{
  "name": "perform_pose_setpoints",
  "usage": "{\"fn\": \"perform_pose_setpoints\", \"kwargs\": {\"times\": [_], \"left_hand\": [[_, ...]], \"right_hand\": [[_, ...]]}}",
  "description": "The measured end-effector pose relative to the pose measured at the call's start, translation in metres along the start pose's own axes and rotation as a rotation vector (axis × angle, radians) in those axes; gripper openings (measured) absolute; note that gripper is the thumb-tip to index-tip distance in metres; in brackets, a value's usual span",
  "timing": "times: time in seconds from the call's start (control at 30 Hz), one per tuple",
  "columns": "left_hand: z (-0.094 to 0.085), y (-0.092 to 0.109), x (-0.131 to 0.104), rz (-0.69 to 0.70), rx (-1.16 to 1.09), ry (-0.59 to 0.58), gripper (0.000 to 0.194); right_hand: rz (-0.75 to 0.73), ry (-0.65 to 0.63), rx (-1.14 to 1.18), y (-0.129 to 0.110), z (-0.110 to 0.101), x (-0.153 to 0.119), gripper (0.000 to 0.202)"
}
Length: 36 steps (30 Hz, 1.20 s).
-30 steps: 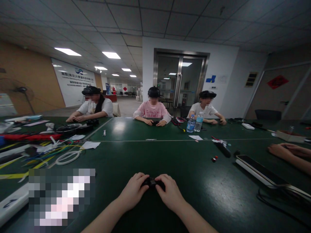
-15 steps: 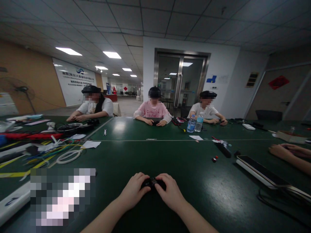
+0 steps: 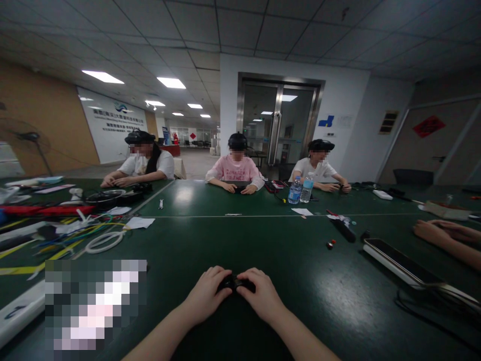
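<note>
A small black object (image 3: 235, 282) is between my two hands, low in the middle of the view above the green table (image 3: 210, 240). My left hand (image 3: 210, 291) is closed round its left end, thumb below and fingers on top. Round the right end my right hand (image 3: 259, 291) is closed in the same way. The fingertips of both hands nearly meet at the object's middle. Its details are too dark and small to make out.
Cables (image 3: 105, 241) and tools lie at the left, beside a white power strip (image 3: 22, 313). At the right are a phone-like slab (image 3: 402, 260) and another person's hands (image 3: 436, 233). Two bottles (image 3: 295, 190) stand ahead. Three people sit across the table.
The view has shifted slightly. My right fingers have moved a little to the left on the black object; both hands still hold it.
</note>
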<state>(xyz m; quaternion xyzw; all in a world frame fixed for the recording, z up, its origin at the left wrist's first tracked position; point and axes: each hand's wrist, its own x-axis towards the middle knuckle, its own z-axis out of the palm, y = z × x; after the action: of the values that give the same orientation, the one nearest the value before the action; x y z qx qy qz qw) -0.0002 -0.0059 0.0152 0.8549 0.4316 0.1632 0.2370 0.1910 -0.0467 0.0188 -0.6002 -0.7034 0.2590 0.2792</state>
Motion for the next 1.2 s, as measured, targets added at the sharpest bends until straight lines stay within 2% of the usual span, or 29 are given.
{"fn": "perform_pose_setpoints", "kwargs": {"times": [0.33, 0.6, 0.9, 1.2], "left_hand": [[-0.001, 0.001, -0.001, -0.02, -0.009, 0.01, 0.044], [0.001, -0.001, 0.001, 0.015, 0.019, 0.022, 0.04], [0.001, 0.0, -0.001, 0.008, -0.017, 0.029, 0.04], [-0.004, 0.003, -0.003, -0.014, -0.046, 0.001, 0.044]], "right_hand": [[0.021, -0.014, -0.013, -0.002, -0.002, -0.001, 0.019], [-0.021, 0.039, 0.01, -0.001, 0.0, 0.0, 0.019], [0.09, 0.104, 0.108, 0.001, -0.002, -0.003, 0.026], [0.155, 0.35, 0.117, 0.019, -0.016, -0.002, 0.035]]}}
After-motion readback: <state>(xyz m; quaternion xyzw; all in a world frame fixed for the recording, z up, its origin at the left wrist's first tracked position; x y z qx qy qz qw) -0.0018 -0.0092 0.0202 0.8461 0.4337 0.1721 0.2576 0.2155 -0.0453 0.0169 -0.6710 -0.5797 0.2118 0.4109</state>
